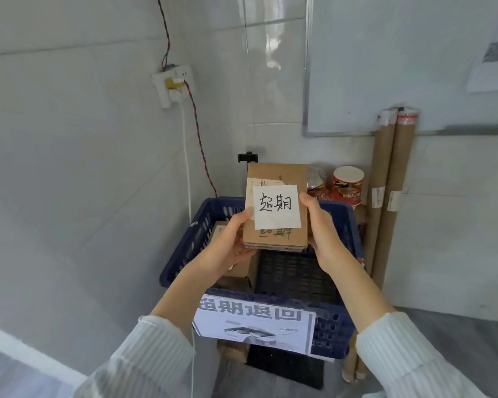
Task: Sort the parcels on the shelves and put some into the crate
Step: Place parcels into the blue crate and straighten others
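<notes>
We hold a flat cardboard parcel [275,209] between both hands, above the blue crate [346,242]. Our left hand [230,239] has its grip closed on the parcel's 9 o'clock edge, thumb on the top face, fingers underneath; our right hand [322,228] clamps the 3 o'clock edge the same way. A white note [276,206] with handwritten characters sits on the parcel's top face.

The parcel is in the air, over the far half of the crate, not yet set down. Inside the crate, at about 8 o'clock from the held parcel, lies another box [239,270] (partly hidden by our left wrist), so we judge that at least one parcel is already in. The right part of the crate floor is bare black mesh, with room for this one.

A printed sign [253,326] hangs on the crate's near wall. No shelves show here, so we cannot tell how many parcels are left to sort. Lowering and releasing this one looks like the step in hand.
</notes>
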Demonstrator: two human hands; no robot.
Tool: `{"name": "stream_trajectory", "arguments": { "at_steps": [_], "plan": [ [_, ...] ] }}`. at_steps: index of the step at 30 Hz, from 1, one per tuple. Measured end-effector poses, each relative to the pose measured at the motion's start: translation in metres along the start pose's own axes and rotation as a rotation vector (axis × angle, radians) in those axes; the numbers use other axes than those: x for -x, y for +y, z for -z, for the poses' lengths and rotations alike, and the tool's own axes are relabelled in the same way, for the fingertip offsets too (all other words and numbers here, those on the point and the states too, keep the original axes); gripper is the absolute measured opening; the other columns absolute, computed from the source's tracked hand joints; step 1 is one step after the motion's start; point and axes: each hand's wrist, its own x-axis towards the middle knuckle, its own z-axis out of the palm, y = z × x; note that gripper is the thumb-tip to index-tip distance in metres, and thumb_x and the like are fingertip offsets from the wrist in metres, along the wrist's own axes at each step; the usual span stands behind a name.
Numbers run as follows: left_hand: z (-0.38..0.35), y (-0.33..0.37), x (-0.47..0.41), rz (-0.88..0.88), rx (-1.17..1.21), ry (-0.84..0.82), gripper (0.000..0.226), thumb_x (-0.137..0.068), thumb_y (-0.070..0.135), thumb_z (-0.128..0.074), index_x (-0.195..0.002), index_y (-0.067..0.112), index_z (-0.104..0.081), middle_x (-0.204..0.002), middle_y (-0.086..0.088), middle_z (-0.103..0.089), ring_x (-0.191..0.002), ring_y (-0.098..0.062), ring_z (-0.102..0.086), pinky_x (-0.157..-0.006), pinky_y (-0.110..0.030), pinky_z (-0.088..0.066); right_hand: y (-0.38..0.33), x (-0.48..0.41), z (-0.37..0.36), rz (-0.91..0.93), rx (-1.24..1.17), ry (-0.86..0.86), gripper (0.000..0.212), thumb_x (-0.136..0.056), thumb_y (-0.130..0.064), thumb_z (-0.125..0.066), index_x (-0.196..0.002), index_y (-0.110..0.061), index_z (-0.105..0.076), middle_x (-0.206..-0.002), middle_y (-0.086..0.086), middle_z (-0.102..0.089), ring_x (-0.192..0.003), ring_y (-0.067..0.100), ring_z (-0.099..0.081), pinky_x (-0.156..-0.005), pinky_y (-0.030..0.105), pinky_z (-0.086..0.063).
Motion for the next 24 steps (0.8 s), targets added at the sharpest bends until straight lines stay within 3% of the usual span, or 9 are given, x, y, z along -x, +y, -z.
{"name": "stream_trajectory", "arguments": {
  "at_steps": [2,4,6,10,15,19,22,24],
  "plan": [
    [0.004,-0.001,-0.017,0.035,-0.011,-0.014,0.038,-0.093,0.05,-0.046,-0.124,0.031,-0.056,-0.118,0.0,-0.069,-0.113,-0.018,-0.059,-0.109,-0.04,-0.037,0.006,-0.013,-0.001,-0.037,-0.012,0.018,0.024,-0.093,-0.05,-0.048,-0.093,-0.032,-0.064,-0.097,-0.005,-0.071,-0.097,0.019,-0.063,-0.092,0.038,-0.047],
    [0.01,0.0,-0.035,0.025,-0.046,-0.014,0.033,-0.096,0.041,-0.047,-0.126,0.028,-0.055,-0.116,0.001,-0.069,-0.108,-0.017,-0.06,-0.101,-0.038,-0.044,0.016,-0.029,-0.001,-0.061,-0.004,0.039,0.025,-0.093,-0.05,-0.048,-0.092,-0.032,-0.065,-0.096,-0.005,-0.071,-0.096,0.019,-0.064,-0.092,0.038,-0.047],
    [0.019,0.0,-0.051,-0.019,-0.093,-0.001,0.043,-0.094,0.03,-0.056,-0.136,0.027,-0.047,-0.124,0.001,-0.064,-0.109,-0.017,-0.06,-0.091,-0.035,-0.049,0.025,-0.043,-0.001,-0.081,0.015,0.059,0.031,-0.092,-0.052,-0.048,-0.102,-0.03,-0.067,-0.102,-0.002,-0.072,-0.099,0.021,-0.063,-0.095,0.04,-0.046],
    [0.043,0.0,-0.091,-0.013,-0.205,-0.028,0.059,-0.082,0.012,-0.071,-0.135,0.027,-0.048,-0.128,0.001,-0.061,-0.113,-0.019,-0.059,-0.093,-0.037,-0.051,0.042,-0.075,-0.006,-0.17,0.069,0.133,0.043,-0.089,-0.053,-0.051,-0.119,-0.026,-0.063,-0.115,0.0,-0.069,-0.108,0.024,-0.059,-0.103,0.045,-0.042],
    [0.056,-0.01,-0.14,0.025,-0.261,-0.084,0.062,-0.08,-0.001,-0.069,-0.132,0.027,-0.048,-0.121,0.004,-0.063,-0.11,-0.016,-0.06,-0.088,-0.034,-0.055,0.062,-0.109,-0.008,-0.23,0.107,0.179,0.036,-0.094,-0.048,-0.049,-0.114,-0.023,-0.065,-0.103,0.001,-0.072,-0.096,0.022,-0.064,-0.079,0.034,-0.048],
    [0.06,-0.018,-0.165,0.05,-0.337,-0.112,0.063,-0.084,-0.002,-0.065,-0.136,0.027,-0.043,-0.112,0.012,-0.059,-0.095,-0.004,-0.058,-0.056,-0.013,-0.05,0.082,-0.13,-0.009,-0.274,0.13,0.188,0.036,-0.095,-0.048,-0.046,-0.112,-0.023,-0.067,-0.1,0.001,-0.074,-0.094,0.022,-0.066,-0.079,0.033,-0.049],
    [0.064,-0.028,-0.182,0.077,-0.456,-0.113,0.066,-0.084,-0.001,-0.065,-0.14,0.023,-0.04,-0.12,0.007,-0.057,-0.092,-0.003,-0.053,-0.052,-0.013,-0.044,0.102,-0.144,-0.007,-0.349,0.153,0.19,0.041,-0.095,-0.049,-0.045,-0.119,-0.021,-0.062,-0.103,0.003,-0.073,-0.096,0.023,-0.066,-0.084,0.035,-0.051],
    [0.066,-0.037,-0.191,0.09,-0.523,-0.123,0.071,-0.081,-0.003,-0.067,-0.142,0.02,-0.039,-0.123,0.005,-0.058,-0.095,-0.002,-0.053,-0.053,-0.012,-0.042,0.117,-0.151,-0.005,-0.384,0.169,0.209,0.047,-0.095,-0.05,-0.044,-0.128,-0.016,-0.048,-0.105,0.002,-0.067,-0.094,0.021,-0.064,-0.073,0.032,-0.05]
  ]
}}
